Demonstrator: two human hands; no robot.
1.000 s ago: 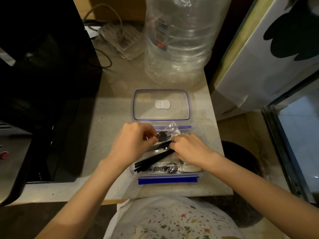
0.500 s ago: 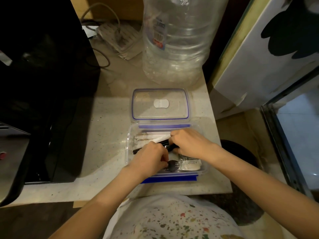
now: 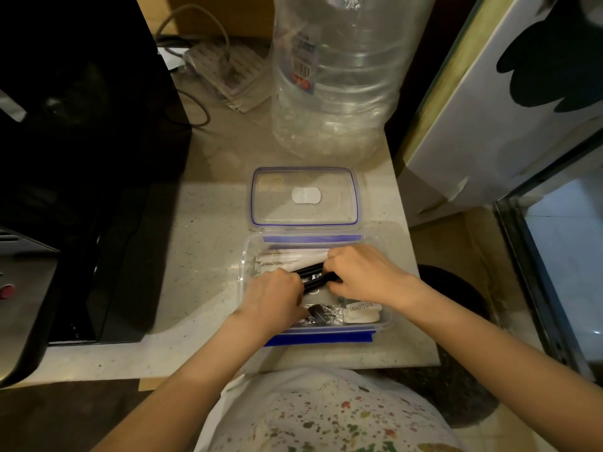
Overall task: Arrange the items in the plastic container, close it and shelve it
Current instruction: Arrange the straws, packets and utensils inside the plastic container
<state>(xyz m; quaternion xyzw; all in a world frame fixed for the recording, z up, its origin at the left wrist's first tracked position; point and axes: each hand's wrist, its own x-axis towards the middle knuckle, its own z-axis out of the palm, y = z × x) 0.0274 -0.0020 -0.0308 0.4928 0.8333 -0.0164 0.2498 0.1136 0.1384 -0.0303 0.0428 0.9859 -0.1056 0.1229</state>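
Inside the open plastic container (image 3: 249, 256), the left hand (image 3: 272, 296) curls round the black straws (image 3: 311, 277) at their left end; the right hand (image 3: 363, 274) pinches their right. Light, stiff and slippery, they probably handle best gripped at both ends.

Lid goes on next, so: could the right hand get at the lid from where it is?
Probably yes. The lid lies flat on the counter just behind the plastic container, nothing on it or between. But the right hand and left hand both hold the black sticks, so it must let go first.
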